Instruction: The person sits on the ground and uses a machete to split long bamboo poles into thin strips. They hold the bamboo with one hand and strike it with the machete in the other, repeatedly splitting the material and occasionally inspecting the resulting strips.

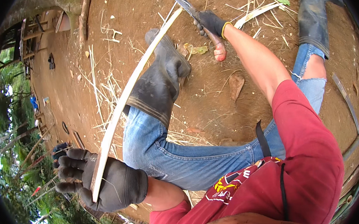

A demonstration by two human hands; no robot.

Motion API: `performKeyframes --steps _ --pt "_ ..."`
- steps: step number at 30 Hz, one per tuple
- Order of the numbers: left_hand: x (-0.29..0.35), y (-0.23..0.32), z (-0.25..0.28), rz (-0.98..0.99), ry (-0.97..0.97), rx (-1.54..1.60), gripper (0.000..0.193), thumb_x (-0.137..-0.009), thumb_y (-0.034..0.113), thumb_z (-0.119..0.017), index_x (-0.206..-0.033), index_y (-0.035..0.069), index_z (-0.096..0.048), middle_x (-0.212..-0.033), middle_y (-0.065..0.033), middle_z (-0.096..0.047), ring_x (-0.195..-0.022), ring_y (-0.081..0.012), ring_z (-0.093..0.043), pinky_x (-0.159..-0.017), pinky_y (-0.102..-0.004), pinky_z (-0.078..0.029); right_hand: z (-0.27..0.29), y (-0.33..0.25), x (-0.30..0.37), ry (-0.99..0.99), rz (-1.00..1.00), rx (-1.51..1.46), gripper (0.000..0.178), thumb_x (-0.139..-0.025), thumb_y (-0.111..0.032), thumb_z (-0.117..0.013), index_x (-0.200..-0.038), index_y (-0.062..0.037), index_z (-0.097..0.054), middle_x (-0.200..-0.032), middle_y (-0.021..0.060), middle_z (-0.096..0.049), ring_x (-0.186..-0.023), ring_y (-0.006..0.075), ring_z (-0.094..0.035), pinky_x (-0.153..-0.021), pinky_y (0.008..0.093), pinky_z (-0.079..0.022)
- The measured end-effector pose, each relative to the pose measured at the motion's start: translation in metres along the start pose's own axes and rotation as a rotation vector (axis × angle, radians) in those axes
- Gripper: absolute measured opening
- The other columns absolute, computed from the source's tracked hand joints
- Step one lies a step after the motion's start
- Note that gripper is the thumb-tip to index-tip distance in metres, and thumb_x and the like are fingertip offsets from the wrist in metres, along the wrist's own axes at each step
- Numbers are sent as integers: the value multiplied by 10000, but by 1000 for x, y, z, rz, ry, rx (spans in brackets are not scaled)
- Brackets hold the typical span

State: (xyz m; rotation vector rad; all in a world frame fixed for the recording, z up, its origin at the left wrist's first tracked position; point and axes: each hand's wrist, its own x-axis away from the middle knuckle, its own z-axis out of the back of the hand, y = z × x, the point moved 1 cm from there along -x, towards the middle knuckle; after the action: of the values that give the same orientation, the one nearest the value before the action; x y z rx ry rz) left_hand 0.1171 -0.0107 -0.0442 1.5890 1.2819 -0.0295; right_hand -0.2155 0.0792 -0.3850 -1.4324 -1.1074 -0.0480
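A long pale bamboo strip (122,104) runs slantwise from my left hand up to the knife blade at the top. My left hand (109,180), in a dark grey glove, is palm up with its fingers stretched apart. The strip's near end lies across that palm, and the fingers are not wrapped round it. In a dark glove with a yellow cuff edge, my right hand (211,24) grips a knife (182,1) by its wooden handle, which has a reddish end. The blade points up and left, next to the strip's far end.
Brown dirt ground (129,10) carries pale shavings (108,90) at left and more strips (260,13) at upper right. My legs, in jeans and dark rubber boots (154,88), are spread across the middle. A flat strip (346,101) lies at right; greenery and a wooden structure stand at left.
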Motion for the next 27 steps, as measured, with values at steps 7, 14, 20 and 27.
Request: performKeyframes --steps 7,14,20,27 --pt "3 -2 -12 -53 114 -71 360 -861 114 -512 -1187 121 -665 -1232 -154 -614 -1256 -356 -510 -1138 -511 -324 -45 -16 25 -182 235 119 520 -984 -548 -464 -800 -65 -523 -561 -3 -487 -428 121 -495 -408 288 -415" --pt "9 -13 -33 -164 120 -140 367 -868 161 -518 -1218 146 -625 -1225 -123 -620 -1247 -346 -519 -1117 -523 -348 -63 -24 72 -164 234 120 506 -992 -521 -464 -792 -59 -515 -551 2 -485 -417 126 -488 -391 290 -409" --pt "12 -18 -44 -259 209 -196 352 -825 184 -557 -1158 148 -667 -1192 -133 -661 -1194 -372 -566 -1086 -541 -369 -63 -17 91 -214 188 23 477 -987 -491 -499 -801 -53 -530 -550 8 -495 -416 130 -491 -393 296 -433" --pt "11 -15 -38 -238 268 -152 318 -833 163 -535 -1120 126 -667 -1167 -145 -661 -1187 -373 -567 -1069 -536 -387 -84 -32 135 -320 376 161 508 -1010 -494 -452 -863 -23 -574 -587 36 -552 -408 134 -522 -391 277 -460"
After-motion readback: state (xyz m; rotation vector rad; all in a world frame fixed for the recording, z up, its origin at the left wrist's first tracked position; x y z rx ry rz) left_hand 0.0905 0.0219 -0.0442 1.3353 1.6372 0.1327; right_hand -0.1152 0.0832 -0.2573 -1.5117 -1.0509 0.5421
